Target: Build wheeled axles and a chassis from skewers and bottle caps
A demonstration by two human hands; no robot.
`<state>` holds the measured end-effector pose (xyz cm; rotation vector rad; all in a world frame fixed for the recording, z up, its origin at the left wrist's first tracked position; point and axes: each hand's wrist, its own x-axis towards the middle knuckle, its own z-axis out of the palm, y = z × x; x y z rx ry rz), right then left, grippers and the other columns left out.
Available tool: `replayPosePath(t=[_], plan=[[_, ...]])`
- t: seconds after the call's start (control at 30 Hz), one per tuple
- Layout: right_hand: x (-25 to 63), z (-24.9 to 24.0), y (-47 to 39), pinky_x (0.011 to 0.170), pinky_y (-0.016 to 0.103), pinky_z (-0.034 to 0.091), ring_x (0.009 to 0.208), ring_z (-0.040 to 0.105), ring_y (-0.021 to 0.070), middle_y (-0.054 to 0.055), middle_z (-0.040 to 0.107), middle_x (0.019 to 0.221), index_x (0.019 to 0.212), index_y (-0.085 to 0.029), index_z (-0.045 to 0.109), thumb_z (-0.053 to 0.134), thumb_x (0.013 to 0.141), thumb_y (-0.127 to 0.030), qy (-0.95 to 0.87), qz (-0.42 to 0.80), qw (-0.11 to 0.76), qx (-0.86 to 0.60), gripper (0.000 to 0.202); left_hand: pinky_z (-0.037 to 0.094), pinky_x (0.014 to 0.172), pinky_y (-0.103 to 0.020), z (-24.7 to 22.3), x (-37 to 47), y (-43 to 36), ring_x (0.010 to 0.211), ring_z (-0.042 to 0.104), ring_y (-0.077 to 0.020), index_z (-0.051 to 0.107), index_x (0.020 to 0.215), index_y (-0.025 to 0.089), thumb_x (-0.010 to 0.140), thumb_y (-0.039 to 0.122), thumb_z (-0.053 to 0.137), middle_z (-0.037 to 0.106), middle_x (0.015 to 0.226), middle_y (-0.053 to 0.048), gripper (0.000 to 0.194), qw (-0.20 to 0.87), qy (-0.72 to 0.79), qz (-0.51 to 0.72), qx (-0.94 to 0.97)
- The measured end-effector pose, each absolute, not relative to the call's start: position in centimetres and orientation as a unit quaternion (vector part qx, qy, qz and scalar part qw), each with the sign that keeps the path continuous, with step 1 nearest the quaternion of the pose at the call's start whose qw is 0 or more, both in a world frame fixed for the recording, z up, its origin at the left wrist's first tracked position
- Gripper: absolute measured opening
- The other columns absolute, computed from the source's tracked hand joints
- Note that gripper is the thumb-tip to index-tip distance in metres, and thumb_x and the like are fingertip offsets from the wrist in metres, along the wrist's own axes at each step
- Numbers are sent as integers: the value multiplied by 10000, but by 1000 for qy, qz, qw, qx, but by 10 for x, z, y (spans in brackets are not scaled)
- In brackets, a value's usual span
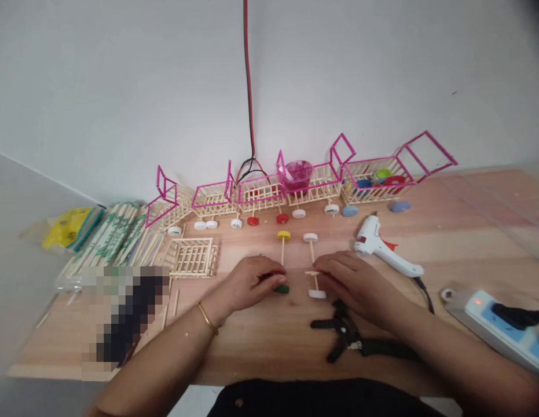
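Observation:
My left hand (257, 282) is closed with its fingertips at a wooden stick axle (282, 252), which has a yellow bottle cap (283, 235) on its far end and a green cap (281, 288) on its near end, partly behind my thumb. To the right lies a second stick axle (312, 252) with a white cap (310, 237) at the far end and another white cap (317, 294) at the near end. My right hand (348, 279) pinches a short wooden stick (311, 273) across this axle; its fingertips are partly hidden.
Stick carts with pink rims (260, 197) and cap wheels line the wall, one bearing a cup of pink paint (299, 176). A small stick crate (193, 258) and bagged sticks (108, 237) lie left. A glue gun (384, 249), black-handled cutter (345, 333) and power strip (503, 327) are right.

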<state>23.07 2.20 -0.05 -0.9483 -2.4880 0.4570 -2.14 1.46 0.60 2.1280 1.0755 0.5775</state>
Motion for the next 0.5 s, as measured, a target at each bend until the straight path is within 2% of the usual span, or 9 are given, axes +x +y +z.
replayPosePath(t=[0.17,0.3,0.5], plan=[[231,-1,24,716,318,453,786,584,198,71,663,849,952,-171,585,424,924,-202,-896,138,218,-362,166,412,680,-218,7,-20,15,693,563,-117,656,859,142,936,344,415,639,745,-32,323,364,420,230,799],[231,-3,24,714,318,464,798,604,204,78,674,858,1013,-163,585,401,923,-194,-891,129,220,-376,207,413,672,-214,6,-20,16,664,550,-108,633,751,137,954,344,356,630,715,-25,401,380,436,233,782],[232,-3,28,690,335,480,786,627,222,111,687,886,1003,-157,591,339,937,-231,-873,107,240,-411,272,430,665,-220,0,-22,17,644,561,-112,639,893,144,953,323,353,643,688,-9,343,369,476,262,754]])
